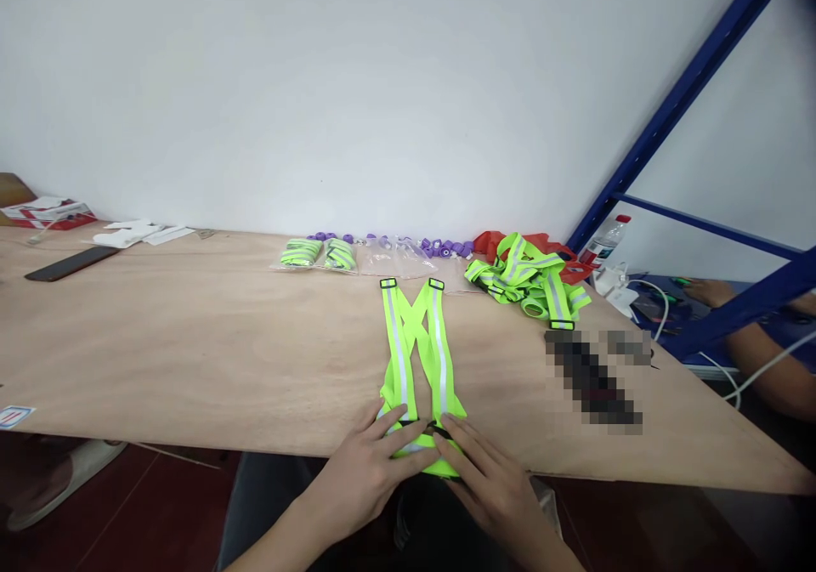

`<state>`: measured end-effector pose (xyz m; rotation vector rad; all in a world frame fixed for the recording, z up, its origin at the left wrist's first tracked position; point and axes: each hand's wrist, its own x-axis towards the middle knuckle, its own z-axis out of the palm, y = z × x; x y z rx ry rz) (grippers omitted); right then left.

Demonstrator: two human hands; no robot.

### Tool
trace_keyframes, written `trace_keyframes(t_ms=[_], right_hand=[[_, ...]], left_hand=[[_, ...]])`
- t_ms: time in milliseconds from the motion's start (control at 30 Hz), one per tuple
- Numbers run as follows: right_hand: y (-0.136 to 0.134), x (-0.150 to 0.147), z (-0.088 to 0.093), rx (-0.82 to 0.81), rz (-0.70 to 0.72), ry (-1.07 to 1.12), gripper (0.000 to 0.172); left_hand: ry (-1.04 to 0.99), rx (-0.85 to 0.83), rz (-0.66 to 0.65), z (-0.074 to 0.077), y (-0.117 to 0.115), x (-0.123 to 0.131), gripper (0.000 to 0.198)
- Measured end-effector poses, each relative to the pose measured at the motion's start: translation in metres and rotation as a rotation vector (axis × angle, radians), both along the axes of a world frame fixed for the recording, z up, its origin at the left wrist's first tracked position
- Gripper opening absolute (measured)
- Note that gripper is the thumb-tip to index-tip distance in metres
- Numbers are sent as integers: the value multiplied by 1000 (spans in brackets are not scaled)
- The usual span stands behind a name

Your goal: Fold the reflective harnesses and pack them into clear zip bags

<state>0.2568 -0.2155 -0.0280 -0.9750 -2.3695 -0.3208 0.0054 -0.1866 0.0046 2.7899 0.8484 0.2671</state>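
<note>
A neon yellow reflective strap vest (416,347) lies flat on the plywood table (223,351), its straps crossed and reaching away from me. My left hand (370,468) rests on the vest's near end at the table's front edge, fingers spread flat over the fabric. My right hand (490,478) lies beside it on the right side of the same end, fingers stretched out on the fabric near a black buckle. Both hands press on the vest and grip nothing.
A tangled pile of reflective vests (529,281) lies at the back right over red fabric. Two bagged folded vests (319,254) and purple pieces (439,247) line the wall. A dark phone (71,263), papers, a water bottle (603,242) and another person's arm (765,359) are at the sides.
</note>
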Motion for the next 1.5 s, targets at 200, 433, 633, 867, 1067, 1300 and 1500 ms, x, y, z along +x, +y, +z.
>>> trace_keyframes(t_ms=[200,433,633,867,1067,1300,1500], right_hand=[[2,-1,5,-48,-3,45,37],[11,0,9,-143,-30,132,30],[20,1,15,-276,-87,130,23],[31,-7,32,-402,-146,215,23],[47,-4,18,-484,-184,277,26],[55,-7,18,-400,-279,195,29],[63,-8,21,-337,-331,155,27]], left_hand=[[-87,21,46,-6,-2,4,50],[-140,-50,64,12,8,10,18],[-148,-116,155,24,18,11,17],[-147,-181,259,31,30,14,20],[-115,-172,261,32,50,18,29],[-151,-184,277,22,65,21,33],[-187,-186,304,11,68,25,33]])
